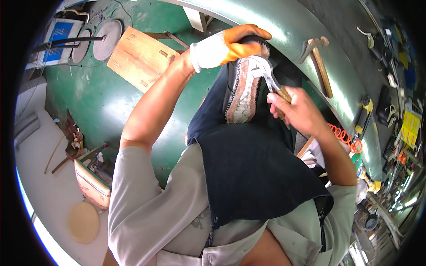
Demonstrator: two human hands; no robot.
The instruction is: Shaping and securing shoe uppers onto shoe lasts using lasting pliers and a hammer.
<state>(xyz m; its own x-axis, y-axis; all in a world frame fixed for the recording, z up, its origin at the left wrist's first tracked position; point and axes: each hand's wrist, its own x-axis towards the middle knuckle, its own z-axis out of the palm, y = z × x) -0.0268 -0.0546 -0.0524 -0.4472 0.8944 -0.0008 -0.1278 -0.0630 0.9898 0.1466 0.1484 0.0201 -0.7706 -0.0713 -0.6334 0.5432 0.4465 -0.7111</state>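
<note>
An upturned shoe [242, 95] lies across my thighs, its pale, ribbed underside facing up, with brown patches and dark stitching along the edge. My left hand [228, 45], in a white glove with orange coating, is closed round the shoe's far end. In my bare right hand [295, 108] is a wooden-handled metal tool [269, 76]. Its bright, curved head rests on or just over the underside near the gloved fingers; its exact kind is unclear. A dark apron [262, 173] covers my lap.
A metal-topped bench [293, 31] curves along the far and right sides, bearing a hammer [320, 66], a coiled orange hose [344, 135] and several hand tools. On the green floor at the left stand a wooden stool [140, 57] and round metal discs [108, 39].
</note>
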